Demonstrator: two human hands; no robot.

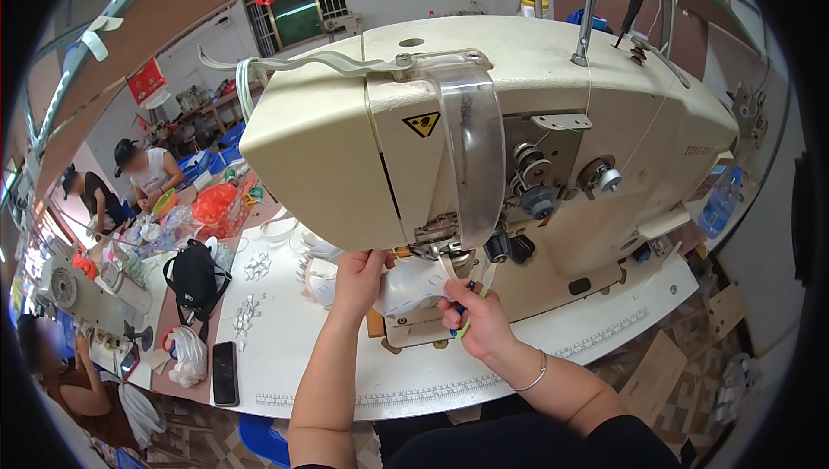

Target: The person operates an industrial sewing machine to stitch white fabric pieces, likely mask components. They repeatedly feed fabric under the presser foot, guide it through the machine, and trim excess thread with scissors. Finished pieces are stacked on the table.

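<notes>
A cream sewing machine [311, 149] stands right in front of me. Under its needle area lies a white fabric piece [411, 288] with small blue marks along its edges. My left hand [357, 277] is closed on the left end of this fabric, fingertips pinched by the presser foot. At the fabric's right edge my right hand [480, 320] is closed around a slim blue-and-green tool [465, 307], perhaps thread snips. A narrow pale strip [447, 267] runs from the machine down to the right hand. More white pieces [319, 279] are bunched behind the left wrist.
On the white worktable [302, 348] are a black phone [225, 374] and small silvery pieces [247, 318]. A black bag [198, 279] and a white plastic bag [188, 357] lie further left. A ruler strip [380, 398] follows the front edge. Other people work at the left.
</notes>
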